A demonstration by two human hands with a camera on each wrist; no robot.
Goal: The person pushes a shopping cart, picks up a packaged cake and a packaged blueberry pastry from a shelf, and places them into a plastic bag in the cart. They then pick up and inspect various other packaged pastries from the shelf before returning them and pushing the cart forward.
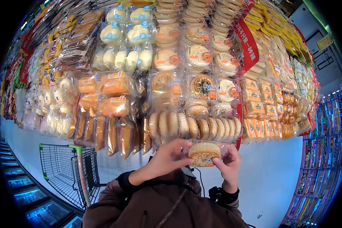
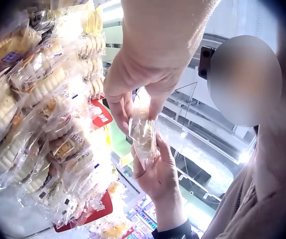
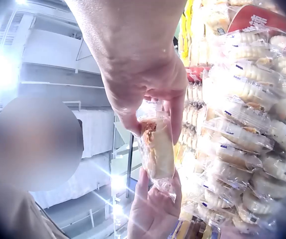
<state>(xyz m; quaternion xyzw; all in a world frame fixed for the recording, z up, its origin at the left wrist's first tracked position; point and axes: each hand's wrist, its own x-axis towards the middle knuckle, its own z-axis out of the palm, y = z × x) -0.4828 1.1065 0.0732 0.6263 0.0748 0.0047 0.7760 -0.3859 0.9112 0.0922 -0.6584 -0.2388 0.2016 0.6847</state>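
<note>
In the head view a round, mooncake-like pastry in a clear plastic wrapper is held up in front of the person's chest. Its ridged side and stamped face show through the film. The left hand grips the package at its left end, thumb along the lower edge. At the other end the right hand pinches it, the thumb lying on the pastry's face. In the left wrist view the wrapped pastry appears edge-on between both hands. Brown patterning on the pastry faces the right wrist camera; the fingers behind are partly hidden.
A sloping display of wrapped pastries rises just beyond the hands, with a row of upright round cakes along its front edge. A shopping cart stands at the left. Lit shelves line the right side.
</note>
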